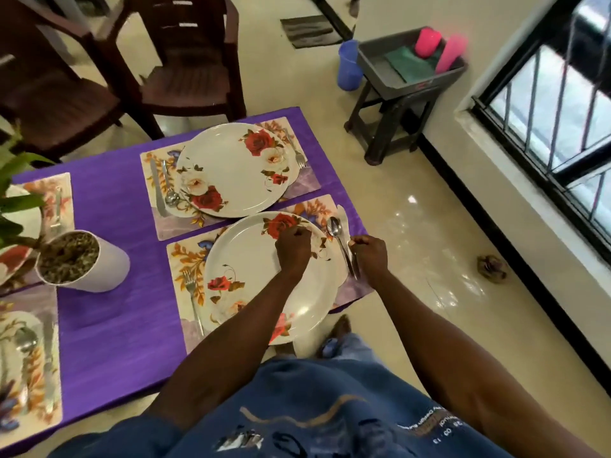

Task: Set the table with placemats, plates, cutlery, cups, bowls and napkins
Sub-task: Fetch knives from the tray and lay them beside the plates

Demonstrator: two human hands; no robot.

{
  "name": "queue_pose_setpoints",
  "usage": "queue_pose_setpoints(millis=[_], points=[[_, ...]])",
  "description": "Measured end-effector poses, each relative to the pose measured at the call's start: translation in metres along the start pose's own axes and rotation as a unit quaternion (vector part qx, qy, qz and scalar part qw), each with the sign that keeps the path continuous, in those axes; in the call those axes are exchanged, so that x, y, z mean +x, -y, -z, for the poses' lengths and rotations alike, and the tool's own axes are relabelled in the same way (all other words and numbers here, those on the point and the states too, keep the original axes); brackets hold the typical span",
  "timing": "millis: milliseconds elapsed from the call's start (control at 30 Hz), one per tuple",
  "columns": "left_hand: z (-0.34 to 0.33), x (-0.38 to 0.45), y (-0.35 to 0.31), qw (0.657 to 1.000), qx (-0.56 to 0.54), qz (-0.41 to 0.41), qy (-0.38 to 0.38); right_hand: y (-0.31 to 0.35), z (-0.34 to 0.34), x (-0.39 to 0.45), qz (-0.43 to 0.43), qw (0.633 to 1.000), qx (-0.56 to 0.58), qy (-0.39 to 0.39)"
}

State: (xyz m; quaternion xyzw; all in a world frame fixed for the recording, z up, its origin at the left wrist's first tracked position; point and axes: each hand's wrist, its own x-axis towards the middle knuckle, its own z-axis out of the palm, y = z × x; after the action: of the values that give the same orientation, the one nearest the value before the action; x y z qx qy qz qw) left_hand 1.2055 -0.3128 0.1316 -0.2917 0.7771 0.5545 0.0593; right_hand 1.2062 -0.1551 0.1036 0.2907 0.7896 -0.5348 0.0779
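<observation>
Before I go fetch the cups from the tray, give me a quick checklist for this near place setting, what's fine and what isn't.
1. Near plate centred on its placemat: ok, though its near rim overhangs the mat's edge.
2. Fork laid left of the plate: ok.
3. Spoon and knife right of the plate: not ok yet; right hand grips their handles, mid-adjustment.
4. Left hand free: not ok; it rests curled on the plate rim.
5. Cup, bowl and napkin at this setting: not ok, none present.
6. Cups in the grey tray on the stool: ok, pink cups visible.
</observation>
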Motion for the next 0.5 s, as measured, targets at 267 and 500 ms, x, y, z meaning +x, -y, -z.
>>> queue_pose_setpoints(millis=[267,500], points=[[-0.030,0.004,-0.014,0.994,-0.046,0.048,-0.084,0.010,0.012,0.036,0.064,0.991,-0.079,0.088],[-0.082,-0.014,-0.022,0.985,-0.044,0.073,-0.153,-0.002,0.030,0.063,0.073,0.981,-0.100,0.151]])
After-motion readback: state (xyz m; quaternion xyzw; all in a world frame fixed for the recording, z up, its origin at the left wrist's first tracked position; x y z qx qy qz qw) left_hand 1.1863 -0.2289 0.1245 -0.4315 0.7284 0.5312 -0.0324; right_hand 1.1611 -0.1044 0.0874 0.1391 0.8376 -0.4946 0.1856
